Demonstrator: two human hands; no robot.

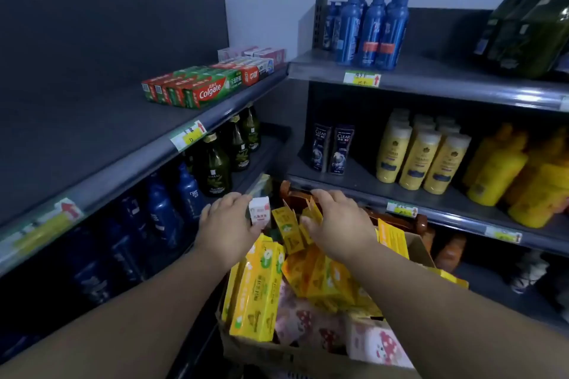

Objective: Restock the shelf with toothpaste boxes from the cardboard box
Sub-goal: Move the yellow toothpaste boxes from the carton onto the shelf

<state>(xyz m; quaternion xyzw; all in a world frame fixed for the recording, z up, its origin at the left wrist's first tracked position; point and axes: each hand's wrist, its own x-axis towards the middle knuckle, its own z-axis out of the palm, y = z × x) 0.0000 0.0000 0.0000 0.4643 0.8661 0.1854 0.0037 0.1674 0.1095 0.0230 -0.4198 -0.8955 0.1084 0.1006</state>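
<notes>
Picking | gripping white box (260, 213) in left hand (228, 224), yellow box (311, 215) in right hand (335, 221) (2 total) | next: raise to shelf (92, 120)

Of the person, only two arms are shown. The left forearm (123, 311) and right forearm (446, 301) are seen bare along their whole visible length; the left hand (228, 218) and right hand (335, 221) are likewise bare.
</notes>
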